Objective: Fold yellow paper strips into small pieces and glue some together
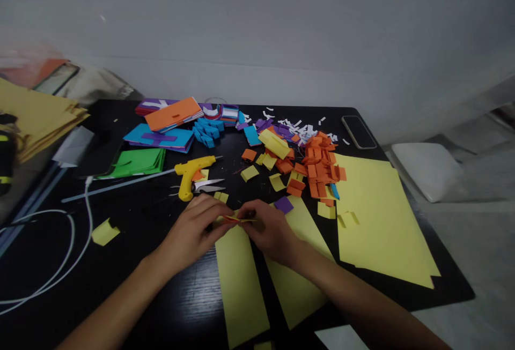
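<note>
My left hand (203, 221) and my right hand (267, 229) meet at the middle of the table, both closed on a small folded piece of yellow and orange paper (232, 218) pinched between the fingertips. Much of that piece is hidden by the fingers. Under the hands lie a long yellow paper strip (241, 291) and a wider yellow sheet (298, 280). Just beyond my left hand are scissors (209, 185) and a yellow glue gun (187, 176). A small purple paper piece (284, 205) rests beside my right hand.
Folded orange pieces (319, 170) are heaped near a stack of yellow sheets (374, 221). White paper scraps (301, 129) and a phone (359, 132) lie at the back right. Green paper (139, 163) and folded blue paper (159, 138) sit left. A white cable (86, 216) loops across the left side.
</note>
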`<action>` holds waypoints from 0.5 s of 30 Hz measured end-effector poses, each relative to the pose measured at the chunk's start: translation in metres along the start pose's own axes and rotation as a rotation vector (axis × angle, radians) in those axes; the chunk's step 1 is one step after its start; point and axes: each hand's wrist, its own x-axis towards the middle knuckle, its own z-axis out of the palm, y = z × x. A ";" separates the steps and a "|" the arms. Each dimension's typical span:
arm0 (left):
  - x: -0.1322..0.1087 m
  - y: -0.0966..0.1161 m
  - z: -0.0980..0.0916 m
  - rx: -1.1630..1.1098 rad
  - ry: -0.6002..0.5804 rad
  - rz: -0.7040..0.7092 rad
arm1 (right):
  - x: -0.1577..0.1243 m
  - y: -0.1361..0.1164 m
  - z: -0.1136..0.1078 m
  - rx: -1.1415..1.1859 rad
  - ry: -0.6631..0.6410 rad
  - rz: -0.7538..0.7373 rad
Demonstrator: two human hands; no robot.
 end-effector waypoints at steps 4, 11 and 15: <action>0.001 0.003 -0.001 -0.055 0.002 0.038 | 0.001 -0.003 -0.001 0.034 0.043 -0.010; -0.002 0.006 0.001 -0.121 -0.021 -0.033 | 0.002 -0.005 -0.002 0.092 0.027 0.104; -0.005 0.006 0.005 -0.147 -0.049 -0.120 | 0.001 -0.005 -0.001 0.168 0.013 0.204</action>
